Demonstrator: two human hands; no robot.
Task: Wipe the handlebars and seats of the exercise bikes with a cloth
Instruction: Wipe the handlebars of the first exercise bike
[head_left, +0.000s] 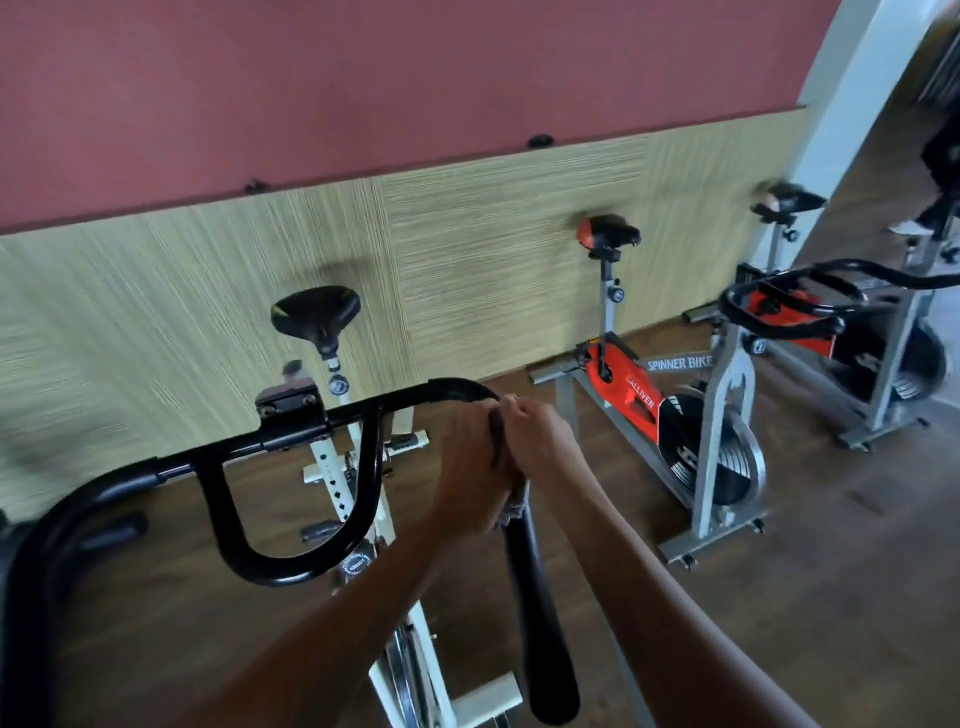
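head view is showing both hands closing together on the right grip of the black handlebar (291, 436) of a white exercise bike (358, 499). left hand (467, 467) is wrapping its fingers around the bar, and right hand (535, 441) is pressing against it from the other side. a scrap of pale cloth (515, 506) is peeking out below them, probably pinched between both hands, though blur is hiding which fingers are holding it. its black seat (317, 312) is standing beyond, near the wall. an orange spinner bike (670, 405) is sitting well apart to the right.
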